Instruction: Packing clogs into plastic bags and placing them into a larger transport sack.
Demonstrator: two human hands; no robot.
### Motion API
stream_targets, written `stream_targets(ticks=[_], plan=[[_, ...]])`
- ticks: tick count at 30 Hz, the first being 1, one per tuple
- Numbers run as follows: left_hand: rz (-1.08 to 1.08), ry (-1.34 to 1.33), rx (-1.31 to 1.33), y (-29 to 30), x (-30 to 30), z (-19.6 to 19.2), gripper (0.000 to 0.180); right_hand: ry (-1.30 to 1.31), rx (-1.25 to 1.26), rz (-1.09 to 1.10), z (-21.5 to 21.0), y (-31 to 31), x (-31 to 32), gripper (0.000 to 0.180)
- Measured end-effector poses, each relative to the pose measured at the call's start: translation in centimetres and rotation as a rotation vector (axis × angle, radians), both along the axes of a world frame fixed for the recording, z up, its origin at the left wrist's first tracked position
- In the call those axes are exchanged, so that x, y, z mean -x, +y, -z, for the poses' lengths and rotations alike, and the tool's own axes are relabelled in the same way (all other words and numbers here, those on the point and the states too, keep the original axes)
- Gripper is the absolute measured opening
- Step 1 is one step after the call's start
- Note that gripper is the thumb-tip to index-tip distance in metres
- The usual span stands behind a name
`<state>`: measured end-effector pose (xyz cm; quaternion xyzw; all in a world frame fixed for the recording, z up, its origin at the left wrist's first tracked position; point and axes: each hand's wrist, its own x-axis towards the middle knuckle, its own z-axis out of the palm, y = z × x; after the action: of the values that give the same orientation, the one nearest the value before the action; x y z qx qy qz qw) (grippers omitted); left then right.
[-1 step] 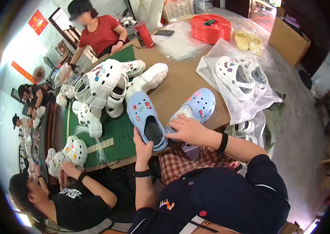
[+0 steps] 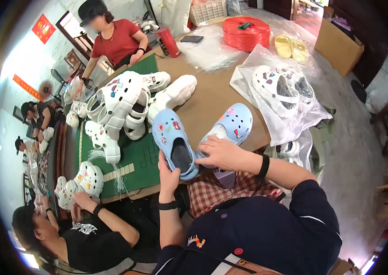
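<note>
In my left hand (image 2: 170, 178) is a light blue clog (image 2: 166, 124) with small colourful charms on its toe, gripped near the heel, thumb on the near side. Its dark insole faces up. My right hand (image 2: 223, 153) lies over the heel end of a second blue clog (image 2: 240, 120), fingers curled on it and hiding most of its opening. Something white (image 2: 218, 133) shows inside this second clog. The two clogs sit side by side at the table's near edge, toes pointing away from me, heels close together.
White clogs (image 2: 118, 98) are heaped on the green mat (image 2: 145, 160) to the left. Bagged white clogs (image 2: 276, 91) lie right. Behind are a red twine roll (image 2: 246, 34), yellow clogs (image 2: 290, 48) and a phone (image 2: 192, 39). Co-workers sit at left and far left.
My left hand and its blue clog have shifted slightly right, toward the other clog. My right hand has hardly moved. The near-left co-worker's hands have moved slightly on a white clog.
</note>
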<state>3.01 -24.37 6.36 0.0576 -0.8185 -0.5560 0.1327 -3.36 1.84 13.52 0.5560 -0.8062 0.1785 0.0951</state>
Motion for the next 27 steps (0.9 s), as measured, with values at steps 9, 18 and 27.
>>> stream_targets(ticks=[9,18,27], plan=[[0.031,-0.288,-0.444,3.3,0.1,-2.3,0.071,0.074,-0.312,-0.280,-8.7,2.8,3.4,0.032],[-0.045,-0.250,-0.754,3.4,0.1,-2.3,0.060,-1.012,0.339,0.685,-2.4,12.7,3.3,0.051],[0.211,-0.289,-0.709,11.9,3.5,-1.7,0.068,-0.824,0.728,0.665,3.0,10.2,7.2,0.057]])
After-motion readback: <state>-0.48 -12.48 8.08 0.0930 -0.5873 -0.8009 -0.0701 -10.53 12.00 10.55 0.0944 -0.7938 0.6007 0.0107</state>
